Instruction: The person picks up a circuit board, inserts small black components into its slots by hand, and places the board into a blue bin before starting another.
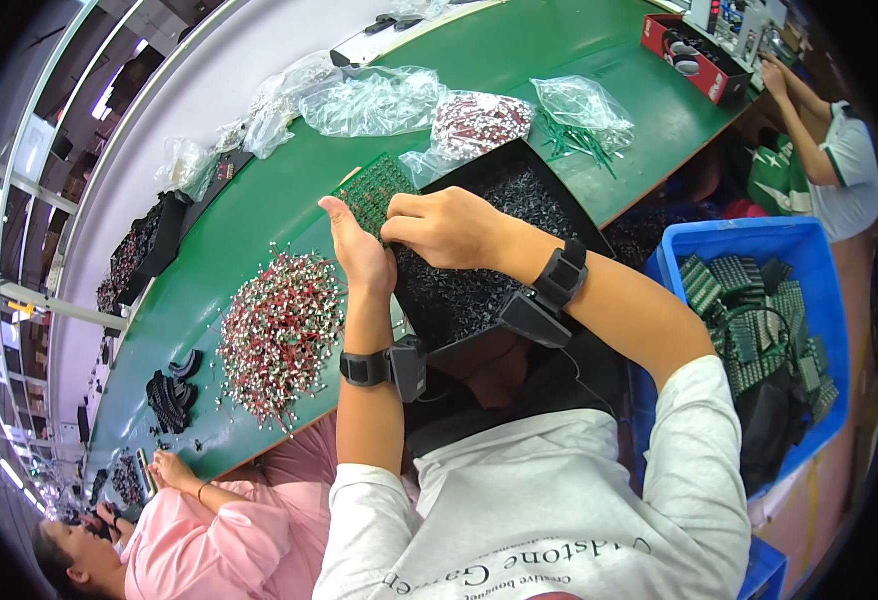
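Observation:
My left hand (pixel 364 250) holds a green circuit board panel (pixel 371 185) upright and tilted, gripping its lower left side with the thumb along the edge. At the panel's right edge, my right hand (pixel 449 228) is closed, its fingertips pinched against the board. Whatever small piece may sit between those fingertips is hidden. Beneath my right hand lies a black tray (pixel 566 188) filled with loose small black parts (pixel 469 290). Left of my left forearm, a large heap of red and white wired parts (pixel 281 335) is spread on the green table (pixel 184 320).
Clear plastic bags (pixel 369 100) and a bag of red-white parts (pixel 481 122) lie beyond the tray, near green strips (pixel 574 140). A blue bin (pixel 829 300) with green boards stands at my right. Co-workers sit left, in a pink top (pixel 219 530), and far right.

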Motion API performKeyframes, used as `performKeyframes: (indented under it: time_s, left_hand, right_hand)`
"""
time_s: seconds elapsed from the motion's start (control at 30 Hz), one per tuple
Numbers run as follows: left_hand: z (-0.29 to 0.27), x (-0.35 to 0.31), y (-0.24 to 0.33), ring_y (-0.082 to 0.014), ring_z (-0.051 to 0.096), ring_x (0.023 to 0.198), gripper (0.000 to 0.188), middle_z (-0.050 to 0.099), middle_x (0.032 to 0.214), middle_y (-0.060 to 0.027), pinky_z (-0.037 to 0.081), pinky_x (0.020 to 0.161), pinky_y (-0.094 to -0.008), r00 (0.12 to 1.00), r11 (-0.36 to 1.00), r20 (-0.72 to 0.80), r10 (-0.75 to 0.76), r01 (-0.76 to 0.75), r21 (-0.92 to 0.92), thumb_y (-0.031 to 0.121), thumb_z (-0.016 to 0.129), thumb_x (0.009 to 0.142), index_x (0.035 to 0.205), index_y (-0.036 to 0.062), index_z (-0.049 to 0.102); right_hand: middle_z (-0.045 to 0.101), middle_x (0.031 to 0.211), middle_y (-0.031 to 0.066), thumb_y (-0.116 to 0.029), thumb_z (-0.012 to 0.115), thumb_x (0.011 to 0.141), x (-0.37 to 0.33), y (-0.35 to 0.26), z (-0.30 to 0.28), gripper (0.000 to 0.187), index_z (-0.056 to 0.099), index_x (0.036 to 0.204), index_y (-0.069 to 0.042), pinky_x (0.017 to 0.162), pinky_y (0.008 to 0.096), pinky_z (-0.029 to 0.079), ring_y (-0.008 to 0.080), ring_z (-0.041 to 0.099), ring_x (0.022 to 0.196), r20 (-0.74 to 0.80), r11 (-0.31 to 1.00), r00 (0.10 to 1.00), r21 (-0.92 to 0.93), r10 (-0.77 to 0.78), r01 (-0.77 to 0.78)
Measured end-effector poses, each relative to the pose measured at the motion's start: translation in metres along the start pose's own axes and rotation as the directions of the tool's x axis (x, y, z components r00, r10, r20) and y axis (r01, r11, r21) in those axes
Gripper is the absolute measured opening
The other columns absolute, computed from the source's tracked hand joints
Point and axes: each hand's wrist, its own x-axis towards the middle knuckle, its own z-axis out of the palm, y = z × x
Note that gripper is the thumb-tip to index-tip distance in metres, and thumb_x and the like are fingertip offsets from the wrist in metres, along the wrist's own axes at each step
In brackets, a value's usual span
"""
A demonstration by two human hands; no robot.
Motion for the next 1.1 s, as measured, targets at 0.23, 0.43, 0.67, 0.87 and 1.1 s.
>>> performKeyframes:
  time_s: [0.23,0.43,0.67,0.87,1.1]
  left_hand:
    - [0.001,-0.001,0.004,-0.0215,0.062,0.103,0.069,0.063,0.117,-0.0118,0.05,0.092,-0.0377,0.986,0.995,0.14,0.092,-0.096,0.016,0.058,0.021,0.103,0.136,0.0022,0.046]
    - [-0.002,0.0,0.005,-0.0222,0.061,0.106,0.075,0.061,0.12,-0.0141,0.049,0.094,-0.0369,0.971,0.994,0.216,0.101,-0.089,-0.065,0.062,0.018,0.101,0.137,0.0022,0.045]
    - [0.0,0.003,0.0,-0.0213,0.057,0.115,0.082,0.059,0.124,-0.0129,0.045,0.101,-0.0361,0.949,0.988,0.304,0.08,-0.116,0.101,0.065,0.015,0.1,0.141,0.0006,0.043]
    - [-0.003,0.006,-0.002,-0.0202,0.053,0.121,0.087,0.056,0.129,-0.0122,0.041,0.106,-0.0349,0.91,0.952,0.405,0.087,-0.196,0.237,0.068,0.014,0.098,0.144,0.0,0.042]
    - [0.0,0.004,0.0,-0.0198,0.053,0.123,0.087,0.055,0.132,-0.0115,0.04,0.106,-0.0345,0.899,0.96,0.433,0.06,-0.171,0.222,0.068,0.015,0.098,0.145,0.0004,0.041]
  right_hand:
    - [0.059,0.086,0.0083,-0.001,0.064,0.078,0.006,-0.006,-0.003,0.012,0.06,0.088,-0.006,0.055,0.0361,0.051,0.0288,0.064,0.067,-0.178,0.993,0.979,0.083,0.095,-0.082]
    - [0.059,0.074,0.0098,-0.003,0.064,0.082,0.002,-0.009,-0.026,0.007,0.06,0.087,-0.005,0.057,0.0382,0.051,0.0293,0.063,0.066,0.025,0.975,0.997,0.206,0.076,-0.08]
    - [0.062,0.086,0.0072,0.0,0.069,0.081,0.017,-0.005,-0.014,0.014,0.066,0.094,-0.007,0.057,0.0349,0.052,0.0274,0.064,0.068,-0.305,0.994,0.949,0.098,0.083,-0.055]
    - [0.063,0.09,0.0057,-0.003,0.07,0.082,0.015,-0.001,-0.008,0.014,0.066,0.095,-0.008,0.058,0.034,0.053,0.0262,0.065,0.069,-0.253,0.998,0.966,0.035,0.06,-0.053]
    - [0.062,0.089,0.0057,-0.004,0.069,0.082,0.013,0.001,-0.009,0.012,0.065,0.093,-0.007,0.056,0.0344,0.053,0.0264,0.064,0.067,-0.237,0.998,0.969,0.02,0.065,-0.062]
